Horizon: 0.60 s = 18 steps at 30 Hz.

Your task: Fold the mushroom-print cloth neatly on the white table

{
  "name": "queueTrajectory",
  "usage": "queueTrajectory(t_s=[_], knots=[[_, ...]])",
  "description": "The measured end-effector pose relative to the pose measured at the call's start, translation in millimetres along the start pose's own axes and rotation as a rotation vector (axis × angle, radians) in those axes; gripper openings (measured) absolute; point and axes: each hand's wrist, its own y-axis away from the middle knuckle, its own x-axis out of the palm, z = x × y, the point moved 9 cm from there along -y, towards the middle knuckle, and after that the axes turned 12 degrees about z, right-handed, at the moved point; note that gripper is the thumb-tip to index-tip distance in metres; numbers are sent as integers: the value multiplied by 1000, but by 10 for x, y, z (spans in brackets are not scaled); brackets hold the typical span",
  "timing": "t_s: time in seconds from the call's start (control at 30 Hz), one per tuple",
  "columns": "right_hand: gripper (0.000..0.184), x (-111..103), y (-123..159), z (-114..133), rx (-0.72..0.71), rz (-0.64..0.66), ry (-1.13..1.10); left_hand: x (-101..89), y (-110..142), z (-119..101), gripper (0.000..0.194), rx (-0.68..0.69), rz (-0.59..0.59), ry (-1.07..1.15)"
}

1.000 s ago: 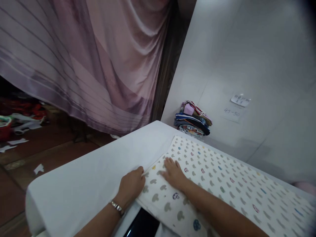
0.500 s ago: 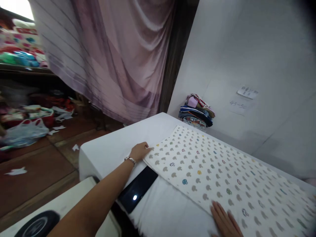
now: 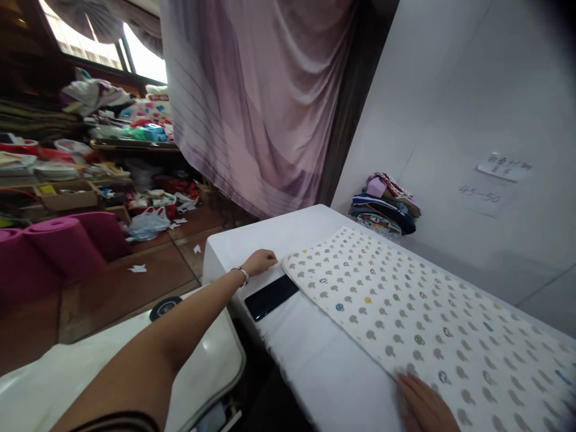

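A white cloth with grey mushroom-like prints and a few coloured ones (image 3: 382, 300) lies flat along the white-covered table (image 3: 261, 234). My left hand (image 3: 260, 262) is just left of the cloth's near-left corner, fingers curled in, with a small gap to the cloth. A metal bracelet (image 3: 243, 275) circles that wrist. Below the hand, a black phone (image 3: 272, 296) lies on the table, its right end close to the cloth's edge. My right hand (image 3: 427, 407) rests on the cloth's front edge at the bottom, fingers stretched out and slightly blurred.
Folded fabrics (image 3: 384, 204) are stacked against the white wall (image 3: 450, 108), which bears handwritten paper notes (image 3: 504, 168). A pinkish curtain (image 3: 270, 108) hangs behind the table. At lower left is a white machine-like surface (image 3: 216, 354). Rolled magenta mats (image 3: 67, 240) and a plastic bag (image 3: 148, 224) lie beyond.
My left hand has come off the cloth's corner and sits slightly left of it. The right hand stays at the front edge. The view has swung left, showing more of the room.
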Motion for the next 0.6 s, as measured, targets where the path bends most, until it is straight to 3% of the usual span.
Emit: queueTrajectory(t_s=[0.1,0.17,0.3,0.4,0.6], knots=[[34,-8,-489,61,128,180,-147,51,85,-171,21,34,-13,-91],[36,42,-860,230,169,337,-276,94,68,-308,20,54,-16,-163],[37,105,-1440,503,202,412,-366,179,-12,-510,21,91,22,-338],[32,193,-1588,513,271,410,-287,252,-32,-583,21,143,98,-467],[28,257,-1606,473,313,422,-209,349,-38,-683,22,260,190,-652]])
